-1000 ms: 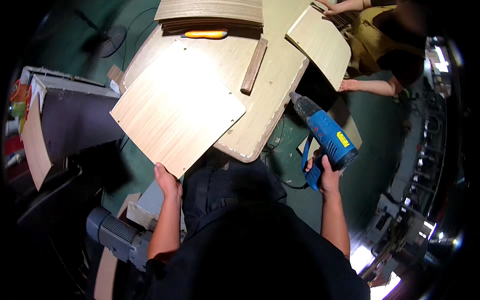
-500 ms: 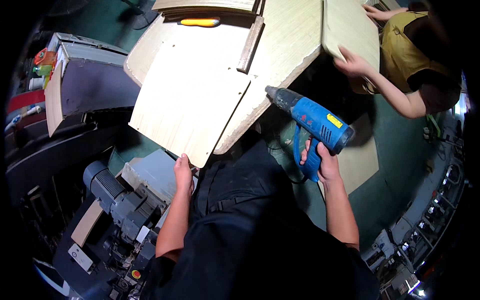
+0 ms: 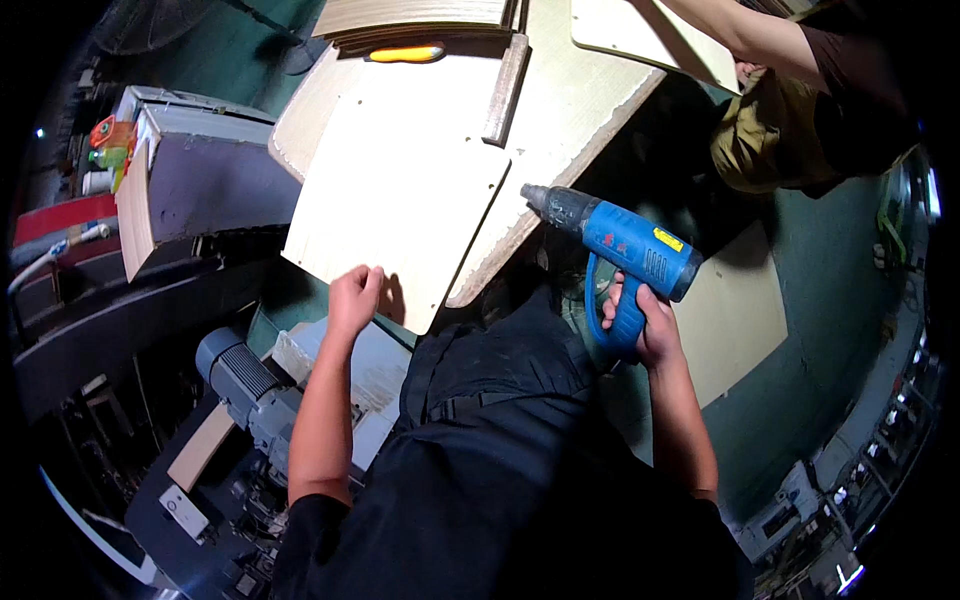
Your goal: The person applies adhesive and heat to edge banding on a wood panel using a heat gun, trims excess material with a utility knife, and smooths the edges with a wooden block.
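Observation:
My right hand [image 3: 640, 318] is wrapped round the handle of a blue heat gun [image 3: 630, 240]. The gun's dark nozzle points left, over the right edge of a pale wooden panel [image 3: 400, 190] with small holes near its rim. Just over the front edge of that panel is my left hand [image 3: 356, 298], its fingers curled in with nothing seen in them; its shadow falls on the wood. The panel lies on a worn light-topped table [image 3: 575, 110] and juts past its near edge.
A wooden strip [image 3: 505, 90], an orange-yellow handled tool [image 3: 405, 53] and stacked curved panels [image 3: 420, 15] lie at the table's back. At the upper right, a co-worker's arm [image 3: 750, 35] reaches over another panel [image 3: 640, 30]. A motor-driven machine [image 3: 245, 385] stands at lower left.
My left hand has let go of the panel's near corner and moved up and left over its front edge. The co-worker's panel has shifted left onto the table. The heat gun stays in my right hand.

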Demonstrator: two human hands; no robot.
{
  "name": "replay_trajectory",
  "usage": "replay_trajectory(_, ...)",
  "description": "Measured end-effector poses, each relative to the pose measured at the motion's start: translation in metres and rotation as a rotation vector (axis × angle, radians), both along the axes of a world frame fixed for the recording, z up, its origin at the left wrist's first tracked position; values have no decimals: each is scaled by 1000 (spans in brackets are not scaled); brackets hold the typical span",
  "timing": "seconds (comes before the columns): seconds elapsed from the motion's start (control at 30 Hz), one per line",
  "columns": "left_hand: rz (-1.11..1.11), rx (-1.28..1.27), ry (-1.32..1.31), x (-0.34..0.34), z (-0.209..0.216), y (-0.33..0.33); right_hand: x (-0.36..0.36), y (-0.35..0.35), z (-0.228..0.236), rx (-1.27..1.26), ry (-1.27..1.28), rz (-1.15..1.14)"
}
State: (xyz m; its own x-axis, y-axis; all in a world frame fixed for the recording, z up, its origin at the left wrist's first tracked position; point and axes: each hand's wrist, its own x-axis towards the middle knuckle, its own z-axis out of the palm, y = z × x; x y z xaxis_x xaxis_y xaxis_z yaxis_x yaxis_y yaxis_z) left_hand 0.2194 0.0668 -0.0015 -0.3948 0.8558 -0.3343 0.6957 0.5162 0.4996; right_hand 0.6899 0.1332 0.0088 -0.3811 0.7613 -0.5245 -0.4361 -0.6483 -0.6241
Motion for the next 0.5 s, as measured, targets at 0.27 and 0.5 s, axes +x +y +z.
replay_trajectory(0.27, -267, 161, -13, -20, -1, 123, -40, -36, 20, -73, -113, -181)
replay_trajectory(0.5, -607, 515, 86, -52, -53, 159, -85, -91, 27, -54, -157, -358)
